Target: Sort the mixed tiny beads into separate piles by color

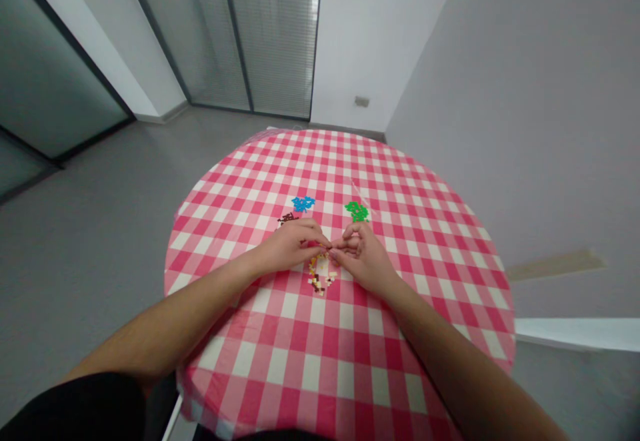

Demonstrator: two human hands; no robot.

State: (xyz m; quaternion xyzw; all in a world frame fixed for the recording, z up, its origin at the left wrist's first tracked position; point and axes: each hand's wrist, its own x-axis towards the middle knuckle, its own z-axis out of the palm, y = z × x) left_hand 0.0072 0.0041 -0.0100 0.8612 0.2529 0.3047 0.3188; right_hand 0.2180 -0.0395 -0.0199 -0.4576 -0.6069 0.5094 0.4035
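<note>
My left hand (299,244) and my right hand (364,257) meet over the middle of the table, fingertips almost touching. Each one is closed in a pinch. Between the fingertips there may be a tiny dark piece, too small to make out. Just below them lies a loose ring of small yellow, cream and brown pieces (316,285), partly covered by the fingers. A little heap of dark brown pieces (287,217) sits right behind my left hand. Bright green pieces (357,211) are piled just beyond my right hand.
Blue pieces (303,203) form another heap farther back on the table. A red-and-white checked cloth (300,354) covers the round table. Beyond stand glass partitions (270,34) and a white wall with an outlet (362,101).
</note>
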